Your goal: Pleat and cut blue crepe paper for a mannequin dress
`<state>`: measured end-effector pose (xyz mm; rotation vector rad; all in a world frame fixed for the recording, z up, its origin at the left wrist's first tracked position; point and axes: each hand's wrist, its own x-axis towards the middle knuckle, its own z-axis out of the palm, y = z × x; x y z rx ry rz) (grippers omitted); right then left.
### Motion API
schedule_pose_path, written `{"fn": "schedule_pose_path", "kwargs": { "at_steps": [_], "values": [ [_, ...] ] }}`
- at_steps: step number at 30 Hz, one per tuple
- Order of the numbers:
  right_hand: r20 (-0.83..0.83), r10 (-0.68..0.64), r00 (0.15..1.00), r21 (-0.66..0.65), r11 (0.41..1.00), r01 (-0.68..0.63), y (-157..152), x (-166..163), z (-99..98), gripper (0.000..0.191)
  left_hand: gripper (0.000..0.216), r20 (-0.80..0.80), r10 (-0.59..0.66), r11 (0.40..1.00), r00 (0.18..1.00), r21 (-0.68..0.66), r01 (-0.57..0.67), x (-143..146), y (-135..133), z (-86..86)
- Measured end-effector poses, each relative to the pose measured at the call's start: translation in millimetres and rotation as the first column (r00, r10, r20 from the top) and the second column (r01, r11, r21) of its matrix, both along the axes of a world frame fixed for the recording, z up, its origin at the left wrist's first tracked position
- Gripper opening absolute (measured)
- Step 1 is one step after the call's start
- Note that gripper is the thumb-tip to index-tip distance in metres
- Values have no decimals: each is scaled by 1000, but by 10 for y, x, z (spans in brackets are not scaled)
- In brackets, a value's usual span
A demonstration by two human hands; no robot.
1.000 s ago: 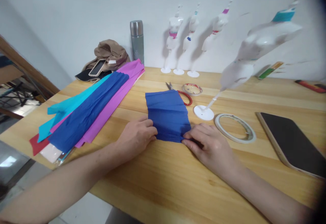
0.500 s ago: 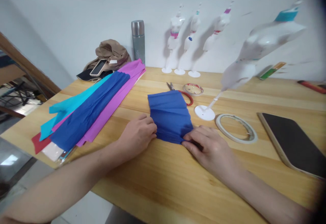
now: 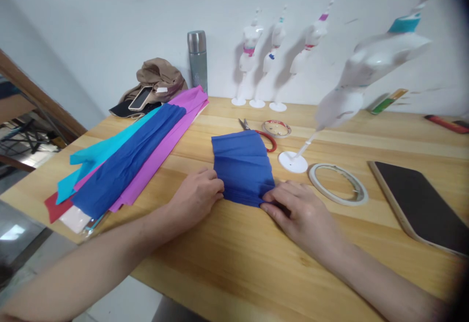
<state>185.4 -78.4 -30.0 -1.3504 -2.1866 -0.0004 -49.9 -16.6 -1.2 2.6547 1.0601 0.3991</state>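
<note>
Taking twelve o'clock as the wall, we have the short, pleated, thin blue sheet (image 3: 242,161) lying on the pale wooden table (image 3: 227,273) straight in front of us, its folds running across it and gathered closest at the six o'clock edge. Our left hand (image 3: 200,190), at eight o'clock, rests on the table with curled fingers against the sheet's near corner; its thumb is hidden, so we cannot tell whether that grip is closed. Our right hand (image 3: 302,209), at four o'clock, pinches the opposite near corner between thumb and forefinger. At one o'clock the sheet partly hides the red-handled metal scissors (image 3: 273,141), with a clear ring of tape (image 3: 276,136) just beyond. The round base of a large white plastic dress form (image 3: 351,77) stands near three o'clock, its glossy torso leaning toward two and banded turquoise at the neck. Beside that base, at three, lie a white roll of tape (image 3: 320,186) and, farther out, a dark-screened phone (image 3: 421,204). Three smaller white dress forms (image 3: 252,43) stand by the wall between twelve and one. At nine we see overlapping long blue, turquoise and magenta strips (image 3: 128,161); a grey metal-capped flask (image 3: 198,63) stands at eleven, and a crumpled brown cloth bundle (image 3: 157,77) sits at ten.
</note>
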Motion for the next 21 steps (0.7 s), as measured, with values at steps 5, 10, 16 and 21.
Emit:
{"fn": "schedule_pose_path", "kwargs": {
  "at_steps": [5, 10, 16, 21],
  "values": [
    [-39, 14, 999, 21, 1000, -13, 4, -1, -1, 10, 13, 24, -11, 1000, 1000, 11, 11, -14, -2, -4],
    [-56, 32, 998, 31, 999, -30, 11, -2, 9, 11, 16, -1, -48, 998, 999, 29, 48, -16, 15, -12],
    [-74, 39, 996, 4, 999, -39, 10, 3, 9, 10, 17, -65, -40, 999, 997, -25, 38, -15, 14, -1],
    [-75, 50, 996, -4, 999, -51, 11, 2, 8, 12, 12, -110, -9, 999, 994, -38, 5, -4, -10, 65]
  ]
}}
